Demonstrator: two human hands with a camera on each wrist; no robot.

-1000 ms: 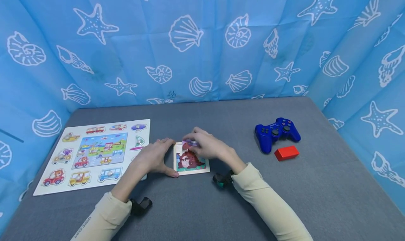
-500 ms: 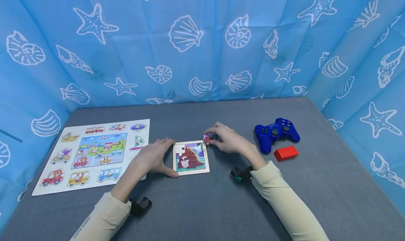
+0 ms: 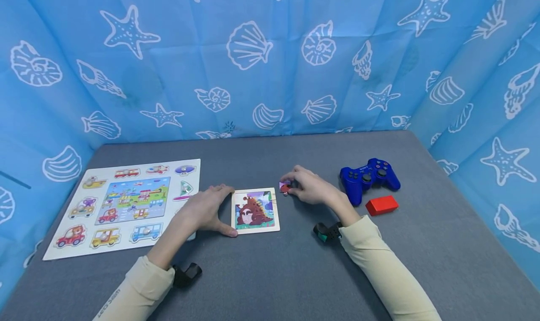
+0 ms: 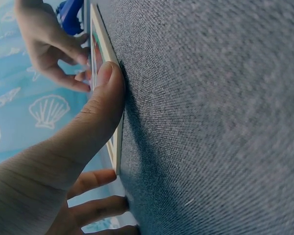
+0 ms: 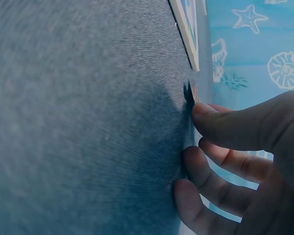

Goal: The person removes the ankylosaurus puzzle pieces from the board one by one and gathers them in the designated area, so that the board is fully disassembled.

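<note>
A small jigsaw puzzle in a pale wooden frame (image 3: 276, 211) lies at mid-table, its picture a reddish-brown spiky creature. Near its upper left corner a pale gap shows. My left hand (image 3: 206, 211) spans the frame's left side, thumb (image 4: 108, 83) at the near corner and forefinger at the far one. To the right of the frame, my right hand (image 3: 310, 187) pinches a purple and red jigsaw piece (image 3: 284, 187) between thumb and forefinger. In the right wrist view that piece (image 5: 194, 90) appears edge-on, low over the cloth, and the fingers hide most of it.
On the left lies a large peg puzzle board (image 3: 55, 253) with vehicle pieces, partly beneath the left forearm. A blue game controller (image 3: 369, 176) and a red block (image 3: 381, 205) sit to the right. A blue shell-print curtain (image 3: 270, 77) borders the grey table.
My right hand has lifted the jigsaw piece from the upper left of the puzzle and carried it right, past the frame. My left hand stays at the frame.
</note>
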